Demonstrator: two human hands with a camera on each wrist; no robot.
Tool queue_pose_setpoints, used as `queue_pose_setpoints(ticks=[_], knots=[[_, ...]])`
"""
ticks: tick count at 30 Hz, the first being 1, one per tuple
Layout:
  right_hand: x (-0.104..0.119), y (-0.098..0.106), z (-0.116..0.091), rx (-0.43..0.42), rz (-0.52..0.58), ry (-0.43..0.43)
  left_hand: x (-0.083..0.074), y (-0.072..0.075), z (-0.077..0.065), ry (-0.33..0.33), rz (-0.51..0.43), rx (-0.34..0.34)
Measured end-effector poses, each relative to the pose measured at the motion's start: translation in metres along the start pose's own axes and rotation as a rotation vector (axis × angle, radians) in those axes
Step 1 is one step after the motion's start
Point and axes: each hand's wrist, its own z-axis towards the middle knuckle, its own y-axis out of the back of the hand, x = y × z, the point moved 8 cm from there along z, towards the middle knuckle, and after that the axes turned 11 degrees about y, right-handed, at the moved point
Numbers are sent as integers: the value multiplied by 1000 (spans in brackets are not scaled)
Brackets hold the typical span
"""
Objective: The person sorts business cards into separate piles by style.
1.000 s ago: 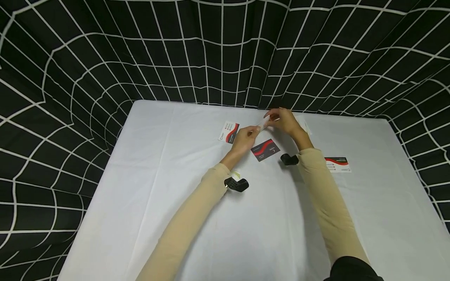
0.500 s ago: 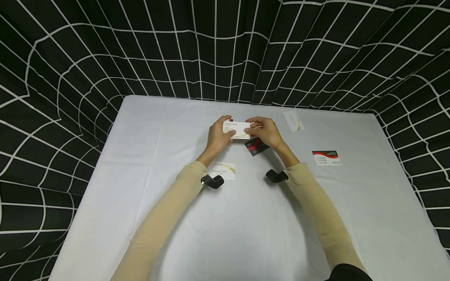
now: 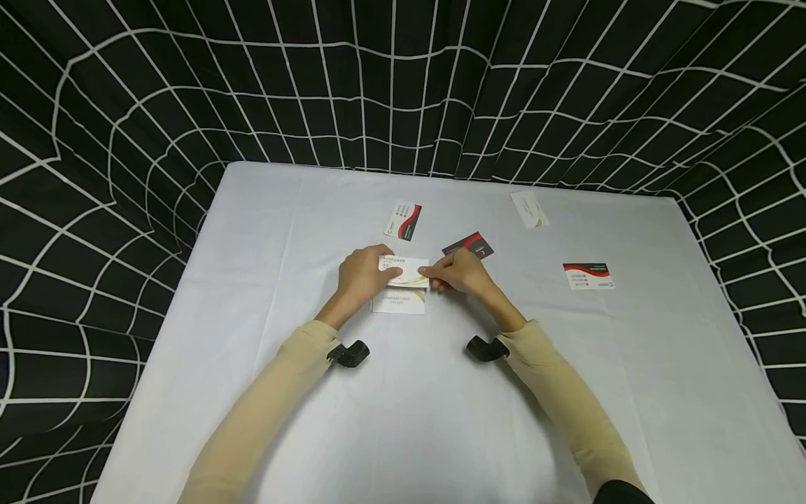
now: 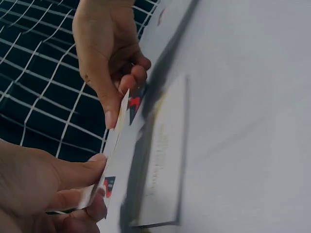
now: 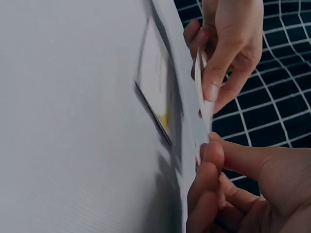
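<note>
Both hands hold a white business card [image 3: 412,271] with a gold curve and grey print, tilted above the table. My left hand [image 3: 364,276] pinches its left end, thumb on the printed face. At the right end, my right hand [image 3: 462,270] pinches it between thumb and fingers. In the right wrist view, the edge near the left hand looks doubled, so I cannot tell whether it is one card. Just below it on the tablecloth lies another white card [image 3: 399,303] reading "COMPANY LOGO", partly covered in the head view. A dark red-striped card [image 3: 471,245] lies behind the right hand.
A white, red and black card [image 3: 403,220] lies behind the left hand. Farther right are a white card [image 3: 529,209] near the back edge and a red-and-black striped card [image 3: 588,276]. Black netted curtain [image 3: 390,98] surrounds the white table [image 3: 302,210].
The hands have come from the back of the table toward the person, bringing the white card above the "COMPANY LOGO" card. Its face was edge-on at first and now shows.
</note>
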Motion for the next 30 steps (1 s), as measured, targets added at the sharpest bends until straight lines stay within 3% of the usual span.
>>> queue_pose_setpoints(ticks=[7, 13, 24, 30], knots=[[7, -13, -15, 25, -166, 30, 5, 1, -23, -1, 89, -61], [6, -20, -22, 28, -276, -8, 1, -3, -34, -22, 150, -89], [6, -21, -27, -11, -344, 0, 2, -15, -34, -24, 166, -92], [5, -20, -27, -3, -325, 9, 1, -17, -35, -29, 163, -81]])
